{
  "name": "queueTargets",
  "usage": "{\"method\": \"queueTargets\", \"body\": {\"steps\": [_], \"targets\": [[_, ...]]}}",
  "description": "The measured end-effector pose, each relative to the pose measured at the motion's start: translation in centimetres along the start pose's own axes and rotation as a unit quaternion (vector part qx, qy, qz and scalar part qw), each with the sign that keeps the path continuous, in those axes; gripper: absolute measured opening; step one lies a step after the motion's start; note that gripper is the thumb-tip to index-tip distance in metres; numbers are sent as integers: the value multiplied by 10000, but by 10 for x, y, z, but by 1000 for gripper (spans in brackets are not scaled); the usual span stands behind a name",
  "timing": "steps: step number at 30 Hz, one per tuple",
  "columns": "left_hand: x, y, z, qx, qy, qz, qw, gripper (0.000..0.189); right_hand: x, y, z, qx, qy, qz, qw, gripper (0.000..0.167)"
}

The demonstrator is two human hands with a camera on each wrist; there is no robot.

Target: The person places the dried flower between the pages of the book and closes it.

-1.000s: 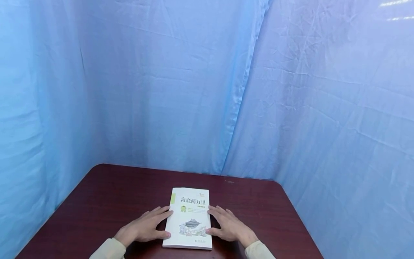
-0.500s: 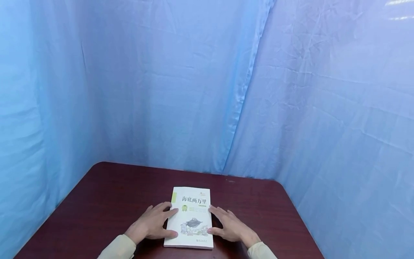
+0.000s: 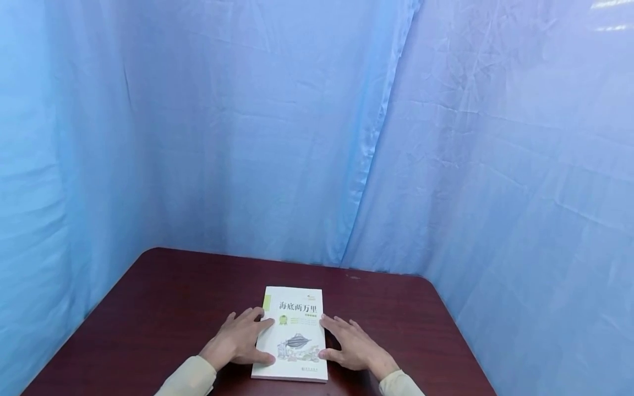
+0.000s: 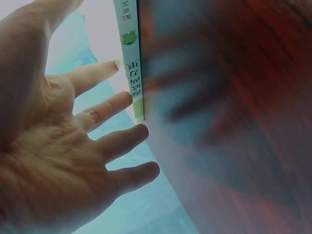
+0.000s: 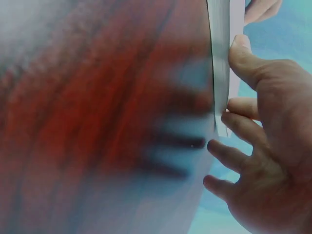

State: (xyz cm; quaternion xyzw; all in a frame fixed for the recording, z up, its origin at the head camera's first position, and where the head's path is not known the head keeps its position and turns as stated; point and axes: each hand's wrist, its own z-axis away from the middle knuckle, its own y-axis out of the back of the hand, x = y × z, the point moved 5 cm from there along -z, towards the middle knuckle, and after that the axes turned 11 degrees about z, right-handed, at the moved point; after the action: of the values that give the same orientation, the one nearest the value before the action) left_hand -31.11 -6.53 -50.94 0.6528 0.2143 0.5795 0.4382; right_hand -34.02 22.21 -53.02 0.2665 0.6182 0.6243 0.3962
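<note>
A white paperback book (image 3: 297, 330) lies flat on the dark red table, its cover bearing Chinese characters, a green badge and a grey drawing. My left hand (image 3: 239, 338) reaches over its left side, thumb and index fingertips on the cover, fingers spread. In the left wrist view the spine (image 4: 129, 53) stands by my middle fingertip, while the ring and little fingers are apart from it. At the opposite side, my right hand (image 3: 353, 345) touches the book's right edge with thumb and forefingers. The page edges (image 5: 220, 58) show in the right wrist view, with the outer fingers spread below.
The dark reddish-brown table (image 3: 396, 313) has rounded far corners and a glossy surface that reflects the fingers. Light blue curtains (image 3: 277, 137) hang behind it and along both sides.
My left hand has moved rightward, from the book's left edge to farther onto the cover. The right hand has stayed at the right edge, and the book shows hardly any shift.
</note>
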Motion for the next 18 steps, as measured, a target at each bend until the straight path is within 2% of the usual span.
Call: {"method": "queueTargets", "body": {"steps": [3, 8, 12, 18], "targets": [[-2, -1, 0, 33, -46, 72, 10000, 86, -1, -1, 2, -55, 31, -219, 9997, 82], [-11, -4, 0, -11, -304, 351, 9989, 86, -1, -4, 4, -3, 40, -343, 9994, 82], [-19, -4, 3, -132, -576, 620, 9963, 82, -2, -5, 3, 257, 77, -295, 9992, 79], [-18, 10, 5, 33, -926, 755, 9928, 79, -6, 4, -4, 805, 223, -226, 9963, 70]]}}
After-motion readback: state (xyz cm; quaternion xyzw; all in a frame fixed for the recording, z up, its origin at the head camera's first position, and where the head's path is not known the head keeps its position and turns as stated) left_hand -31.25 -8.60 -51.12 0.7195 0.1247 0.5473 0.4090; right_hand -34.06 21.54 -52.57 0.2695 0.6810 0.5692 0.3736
